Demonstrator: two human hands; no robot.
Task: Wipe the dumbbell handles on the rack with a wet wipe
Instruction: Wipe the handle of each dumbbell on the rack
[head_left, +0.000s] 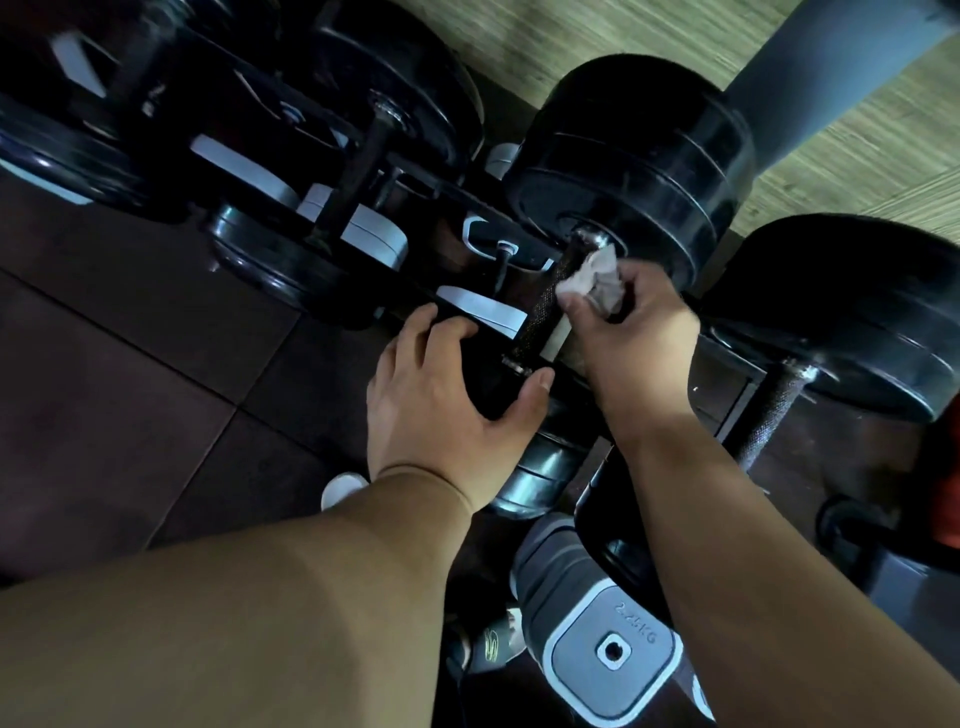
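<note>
A black dumbbell lies on the rack at centre, its knurled handle (545, 306) running from a big far head (634, 166) down to a near head hidden under my left hand. My right hand (631, 338) is closed on a crumpled white wet wipe (592, 280), pressed against the upper part of that handle. With fingers spread, my left hand (447, 400) rests on top of the near head, thumb close to the handle's lower end. Another dumbbell's handle (774, 415) shows at the right, untouched.
More black dumbbells (374, 135) fill the rack to the left and top. A grey square-ended 2.2 kg weight (613, 654) sits low at centre right. Dark rubber floor tiles (130, 389) lie at left, wood-look flooring (857, 156) at top right. A shoe (488, 649) shows below.
</note>
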